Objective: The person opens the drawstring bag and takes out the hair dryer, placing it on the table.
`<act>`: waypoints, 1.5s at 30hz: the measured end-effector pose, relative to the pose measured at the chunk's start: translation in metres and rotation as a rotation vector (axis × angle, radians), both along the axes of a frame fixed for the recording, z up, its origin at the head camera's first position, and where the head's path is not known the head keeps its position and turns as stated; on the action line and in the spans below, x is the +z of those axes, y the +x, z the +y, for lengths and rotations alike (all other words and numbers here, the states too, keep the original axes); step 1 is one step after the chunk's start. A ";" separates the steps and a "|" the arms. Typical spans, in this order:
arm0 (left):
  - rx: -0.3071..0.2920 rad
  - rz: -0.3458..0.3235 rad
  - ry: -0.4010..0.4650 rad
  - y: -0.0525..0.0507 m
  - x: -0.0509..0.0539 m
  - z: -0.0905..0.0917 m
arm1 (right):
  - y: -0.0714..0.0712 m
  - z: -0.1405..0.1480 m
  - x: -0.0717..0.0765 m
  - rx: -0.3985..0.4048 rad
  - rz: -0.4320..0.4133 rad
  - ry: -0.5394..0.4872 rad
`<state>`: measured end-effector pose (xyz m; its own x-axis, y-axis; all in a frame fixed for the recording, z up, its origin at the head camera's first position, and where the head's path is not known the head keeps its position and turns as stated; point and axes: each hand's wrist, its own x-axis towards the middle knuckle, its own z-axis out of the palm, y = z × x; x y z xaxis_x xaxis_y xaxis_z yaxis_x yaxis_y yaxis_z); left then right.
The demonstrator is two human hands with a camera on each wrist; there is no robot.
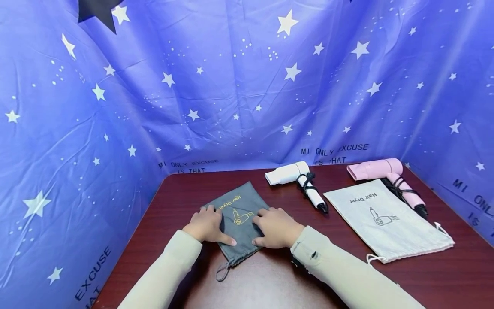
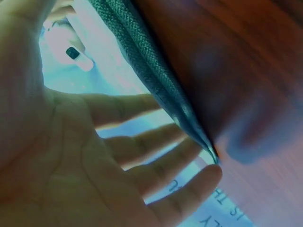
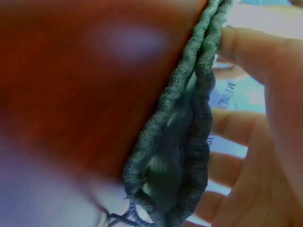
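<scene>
A grey drawstring bag (image 1: 240, 235) with yellow "Hair Dryer" lettering and a dryer drawing lies flat on the table, its gathered mouth and cord loop (image 1: 222, 272) toward the person. My left hand (image 1: 208, 225) rests on the bag's left side, thumb spread toward its mouth. Across from it, my right hand (image 1: 279, 228) touches the right side. In the left wrist view, extended fingers (image 2: 161, 163) meet the bag's edge (image 2: 151, 78). From the right wrist, the ruffled mouth (image 3: 198, 127) shows a narrow gap, with the right thumb (image 3: 248, 49) against its edge.
A white hair dryer (image 1: 287, 173), cord wrapped round its handle, lies behind and right of the grey bag. Farther right are a white drawstring bag (image 1: 390, 227) and a pink hair dryer (image 1: 376, 169). Star-patterned blue cloth (image 1: 231, 86) encloses the table's back and sides.
</scene>
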<state>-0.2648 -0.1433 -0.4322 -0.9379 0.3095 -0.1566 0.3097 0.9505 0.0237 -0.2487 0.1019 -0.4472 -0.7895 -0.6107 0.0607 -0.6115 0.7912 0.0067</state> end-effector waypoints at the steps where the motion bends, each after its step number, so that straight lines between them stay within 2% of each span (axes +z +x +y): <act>1: -0.012 -0.012 0.002 -0.001 0.001 0.002 | 0.004 0.002 0.000 -0.006 0.018 0.000; 8: -0.112 -0.029 -0.009 -0.008 0.004 0.020 | 0.028 0.014 0.001 -0.052 0.090 -0.003; 17: -0.195 -0.052 0.029 -0.014 0.001 0.040 | 0.044 0.027 0.003 -0.131 0.086 -0.018; 22: -0.213 -0.075 0.045 -0.013 0.001 0.051 | 0.052 0.036 0.002 -0.162 0.082 -0.026; 30: -0.235 -0.106 0.038 -0.017 0.004 0.068 | 0.059 0.044 0.005 -0.244 0.049 0.012; 34: -0.234 -0.117 0.045 -0.020 0.002 0.066 | 0.057 0.042 0.007 -0.256 0.023 0.013; 39: -0.264 -0.128 0.125 -0.018 -0.001 0.058 | 0.057 0.048 0.007 -0.246 0.000 -0.037; 42: -0.290 -0.085 0.179 -0.015 0.001 0.050 | 0.055 0.057 0.010 -0.204 0.019 -0.130; 45: -0.271 0.031 0.181 -0.012 0.010 0.040 | 0.051 0.069 0.023 -0.194 0.069 -0.195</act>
